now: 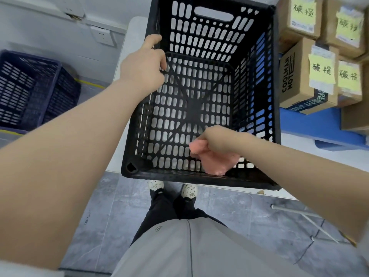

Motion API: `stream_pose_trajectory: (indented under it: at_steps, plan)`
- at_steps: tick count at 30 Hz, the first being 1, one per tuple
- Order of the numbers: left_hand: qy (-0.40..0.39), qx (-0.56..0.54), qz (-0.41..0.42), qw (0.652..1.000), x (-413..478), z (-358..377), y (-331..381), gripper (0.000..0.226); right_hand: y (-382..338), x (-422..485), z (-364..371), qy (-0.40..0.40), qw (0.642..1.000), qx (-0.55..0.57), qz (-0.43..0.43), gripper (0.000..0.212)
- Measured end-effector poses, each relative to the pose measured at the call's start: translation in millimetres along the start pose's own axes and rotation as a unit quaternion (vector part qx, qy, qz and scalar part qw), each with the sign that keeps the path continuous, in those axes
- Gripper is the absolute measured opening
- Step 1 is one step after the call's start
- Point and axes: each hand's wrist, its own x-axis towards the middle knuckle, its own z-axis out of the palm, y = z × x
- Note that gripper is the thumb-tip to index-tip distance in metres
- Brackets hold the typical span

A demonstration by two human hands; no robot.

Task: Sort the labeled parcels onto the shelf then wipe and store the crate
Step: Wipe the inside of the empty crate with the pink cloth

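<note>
A black slotted plastic crate (257,120) stands on a white table (127,62) with nothing inside but my right hand and the cloth. My left hand (142,64) grips the crate's left wall near its top rim, fingers curled over the edge. My right hand (216,140) reaches down inside the crate at its near wall and holds a pink cloth (216,160), which is blurred and lies against the inner near wall. Several cardboard parcels (299,76) with yellow handwritten labels stand stacked on a blue shelf (311,124) to the right.
A dark blue slotted crate (34,90) sits on the floor at the left by the wall. The near edge of the black crate overhangs the table's front. My feet and grey floor tiles show below. A thin metal rack frame (299,216) lies at the lower right.
</note>
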Motion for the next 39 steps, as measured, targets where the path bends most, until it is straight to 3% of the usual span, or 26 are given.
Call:
stream_pose_trajectory:
  at_steps: [3,5,7,10,14,22,24,26,28,32,35,39]
  plan:
    - [0.001,0.001,0.002,1.0,1,1,-1,0.03,-6,-35,-25,-0.033,0.998,-0.004,-0.051,0.033]
    - [0.001,0.003,0.004,1.0,1,2,-1,0.029,-25,-66,-34,-0.092,0.991,0.036,-0.085,0.026]
    - [0.001,0.002,0.004,1.0,1,3,-2,0.029,-39,-81,-22,-0.141,0.983,0.079,-0.092,0.029]
    - [0.003,0.005,0.005,1.0,2,4,-3,0.029,-44,-70,-1,-0.148,0.979,0.125,-0.069,0.032]
    - [0.003,0.003,0.01,1.0,2,4,-3,0.028,-40,-37,4,-0.166,0.978,0.11,-0.06,0.027]
    - [0.0,-0.002,0.007,1.0,2,2,-2,0.029,-42,33,40,-0.091,0.996,-0.017,-0.017,0.025]
    - [-0.003,-0.003,0.003,1.0,2,1,-2,0.028,-47,38,32,-0.086,0.994,-0.053,-0.044,0.023]
    - [-0.003,-0.005,0.001,1.0,1,0,-1,0.028,-46,40,25,-0.085,0.994,-0.042,-0.053,0.016]
    - [-0.002,-0.002,0.006,1.0,2,1,-1,0.028,-49,31,11,-0.031,0.997,-0.013,-0.068,0.019]
    - [-0.001,0.001,0.006,1.0,3,3,-2,0.028,-70,-26,-17,0.059,0.972,0.177,-0.14,0.02]
    - [-0.004,0.003,0.009,1.0,3,2,-3,0.028,-90,-57,-5,-0.067,0.952,0.233,-0.189,0.018]
    - [-0.013,0.005,0.005,1.0,2,0,-1,0.03,-90,-42,-3,-0.097,0.969,0.183,-0.137,0.019]
